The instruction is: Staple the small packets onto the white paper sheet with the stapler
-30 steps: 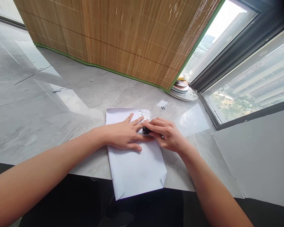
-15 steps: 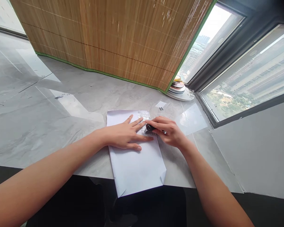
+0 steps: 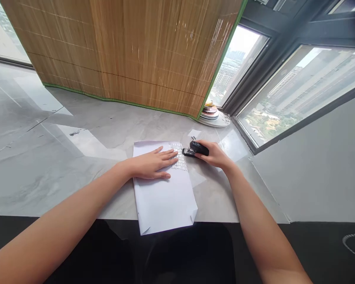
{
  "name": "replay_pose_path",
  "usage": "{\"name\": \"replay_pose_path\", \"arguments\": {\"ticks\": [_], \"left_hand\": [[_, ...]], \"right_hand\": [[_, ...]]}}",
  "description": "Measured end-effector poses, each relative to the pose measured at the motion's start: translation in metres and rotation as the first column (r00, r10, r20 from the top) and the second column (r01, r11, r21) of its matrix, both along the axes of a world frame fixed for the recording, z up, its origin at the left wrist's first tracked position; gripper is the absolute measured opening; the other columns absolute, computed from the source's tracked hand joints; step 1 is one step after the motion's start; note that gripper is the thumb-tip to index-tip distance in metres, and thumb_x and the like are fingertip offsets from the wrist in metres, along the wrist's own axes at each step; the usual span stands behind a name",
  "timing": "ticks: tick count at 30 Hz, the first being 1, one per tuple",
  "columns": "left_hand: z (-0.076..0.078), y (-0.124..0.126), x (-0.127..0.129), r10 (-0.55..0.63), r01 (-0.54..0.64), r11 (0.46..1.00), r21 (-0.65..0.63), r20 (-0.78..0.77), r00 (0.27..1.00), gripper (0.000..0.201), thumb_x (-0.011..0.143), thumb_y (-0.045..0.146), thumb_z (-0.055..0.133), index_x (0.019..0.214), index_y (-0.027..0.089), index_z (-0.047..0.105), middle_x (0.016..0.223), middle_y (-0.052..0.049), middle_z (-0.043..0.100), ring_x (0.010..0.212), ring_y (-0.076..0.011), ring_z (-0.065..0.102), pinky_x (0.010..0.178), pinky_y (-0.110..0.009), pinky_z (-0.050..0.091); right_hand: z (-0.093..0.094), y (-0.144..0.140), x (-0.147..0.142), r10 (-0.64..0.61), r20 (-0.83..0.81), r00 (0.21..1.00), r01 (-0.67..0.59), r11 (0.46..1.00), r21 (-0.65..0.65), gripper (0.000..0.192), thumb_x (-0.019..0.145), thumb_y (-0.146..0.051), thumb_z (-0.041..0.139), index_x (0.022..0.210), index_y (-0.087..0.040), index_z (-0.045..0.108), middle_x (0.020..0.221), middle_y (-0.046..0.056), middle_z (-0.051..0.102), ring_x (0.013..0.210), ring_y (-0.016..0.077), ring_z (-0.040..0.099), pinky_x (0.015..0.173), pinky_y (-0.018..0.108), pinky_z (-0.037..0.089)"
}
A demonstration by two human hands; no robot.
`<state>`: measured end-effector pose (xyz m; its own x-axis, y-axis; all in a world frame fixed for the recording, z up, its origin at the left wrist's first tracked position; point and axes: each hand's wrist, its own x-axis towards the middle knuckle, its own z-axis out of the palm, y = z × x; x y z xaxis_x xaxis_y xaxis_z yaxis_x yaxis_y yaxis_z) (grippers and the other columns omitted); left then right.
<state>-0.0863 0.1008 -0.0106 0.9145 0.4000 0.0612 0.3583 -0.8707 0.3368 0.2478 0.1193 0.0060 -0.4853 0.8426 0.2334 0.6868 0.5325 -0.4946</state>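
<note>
A stack of white paper [image 3: 165,205] lies on the grey marbled counter, its lower end overhanging the front edge and its lower corners creased. Rows of staples [image 3: 179,162] cover the upper right part of the sheet. My left hand [image 3: 152,163] presses flat on the paper, fingers stretched toward the staples. A black stapler [image 3: 198,148] is gripped in my right hand [image 3: 214,154], its jaws apart and its front end at the paper's right edge.
Behind the paper hangs a bamboo blind [image 3: 130,51] with green edging. Stacked plates [image 3: 210,114] stand in the window corner. Small staple strips [image 3: 193,137] lie beyond the stapler, and dark scraps [image 3: 73,133] lie on the counter [image 3: 112,122] at left.
My right hand has drawn the stapler back to the right, off the stapled area, so its jaws now show. My left fingers have come closer together and shifted slightly left.
</note>
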Motion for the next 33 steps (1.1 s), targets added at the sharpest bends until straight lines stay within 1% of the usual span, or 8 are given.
{"name": "replay_pose_path", "arguments": {"ticks": [4,6,8,11,15,18,29,33], "left_hand": [[0.003,0.008,-0.003,0.103,-0.134,0.987,0.089,0.291,0.951,0.047,0.11,0.051,0.043,0.141,0.022,0.065,0.147,-0.011,0.065,0.137,-0.0266,0.059,0.116,-0.041,0.04],[0.006,0.013,-0.008,0.309,-0.422,0.902,0.088,0.552,0.775,0.044,0.111,0.045,0.039,0.105,0.02,0.075,0.107,-0.01,0.078,0.1,-0.0233,0.07,0.091,-0.036,0.049],[0.009,0.018,-0.016,0.466,-0.671,0.741,-0.014,0.73,0.499,0.048,0.11,0.041,0.039,0.077,0.02,0.067,0.073,-0.005,0.069,0.069,-0.019,0.061,0.07,-0.032,0.044],[0.009,0.024,-0.027,0.57,-0.773,0.612,-0.164,0.77,0.288,0.047,0.106,0.039,0.044,0.064,0.021,0.056,0.053,0.001,0.048,0.051,-0.015,0.044,0.058,-0.031,0.031],[0.005,0.029,-0.032,0.635,-0.753,0.596,-0.278,0.738,0.23,0.046,0.101,0.037,0.049,0.058,0.02,0.053,0.05,0.002,0.043,0.049,-0.014,0.038,0.058,-0.03,0.028],[0.004,0.03,-0.031,0.658,-0.712,0.612,-0.344,0.721,0.217,0.045,0.098,0.036,0.053,0.056,0.02,0.054,0.05,0.001,0.042,0.05,-0.0144,0.036,0.058,-0.029,0.027],[0.003,0.033,-0.029,0.698,-0.662,0.633,-0.401,0.666,0.263,0.045,0.095,0.041,0.055,0.054,0.021,0.055,0.047,0.002,0.031,0.048,-0.0142,0.03,0.055,-0.03,0.022],[0.003,0.034,-0.03,0.71,-0.665,0.61,-0.431,0.67,0.216,0.044,0.093,0.041,0.056,0.054,0.02,0.057,0.048,0.002,0.033,0.049,-0.014,0.03,0.056,-0.03,0.023]], "right_hand": [[-0.005,0.0,-0.02,-0.302,-0.175,0.937,0.32,0.943,0.088,0.027,0.087,-0.044,0.068,0.098,-0.02,0.068,0.083,0.003,0.07,0.073,0.0202,0.06,0.072,0.033,0.047],[0.0,-0.007,-0.041,-0.375,-0.298,0.878,0.427,0.894,0.134,0.025,0.085,-0.042,0.067,0.096,-0.02,0.065,0.085,0.004,0.069,0.075,0.0206,0.06,0.072,0.032,0.045],[0.007,-0.018,-0.07,-0.332,-0.347,0.877,0.401,0.904,0.148,0.023,0.085,-0.039,0.066,0.099,-0.02,0.064,0.089,0.005,0.07,0.078,0.0212,0.06,0.073,0.032,0.045],[0.01,-0.039,-0.123,-0.203,-0.315,0.927,0.24,0.967,0.082,0.018,0.086,-0.033,0.064,0.098,-0.021,0.062,0.086,0.003,0.068,0.076,0.0193,0.059,0.071,0.03,0.043],[-0.004,-0.057,-0.177,-0.108,-0.184,0.977,0.116,0.993,0.033,0.011,0.084,-0.022,0.06,0.094,-0.022,0.056,0.089,0.004,0.066,0.08,0.0203,0.058,0.071,0.03,0.042],[-0.014,-0.061,-0.177,-0.117,-0.113,0.987,0.123,0.992,0.043,0.013,0.083,-0.019,0.057,0.094,-0.023,0.053,0.094,0.005,0.065,0.085,0.022,0.057,0.073,0.032,0.042],[-0.007,-0.072,-0.044,-0.258,-0.198,0.946,0.248,0.966,-0.072,0.031,0.089,-0.039,0.069,0.115,-0.022,0.064,0.105,0.006,0.07,0.09,0.0225,0.062,0.082,0.036,0.049],[0.001,-0.049,-0.015,-0.285,-0.319,0.904,0.282,0.958,-0.057,0.042,0.105,-0.053,0.043,0.123,-0.022,0.065,0.115,0.008,0.07,0.099,0.0222,0.064,0.09,0.039,0.053]]}}
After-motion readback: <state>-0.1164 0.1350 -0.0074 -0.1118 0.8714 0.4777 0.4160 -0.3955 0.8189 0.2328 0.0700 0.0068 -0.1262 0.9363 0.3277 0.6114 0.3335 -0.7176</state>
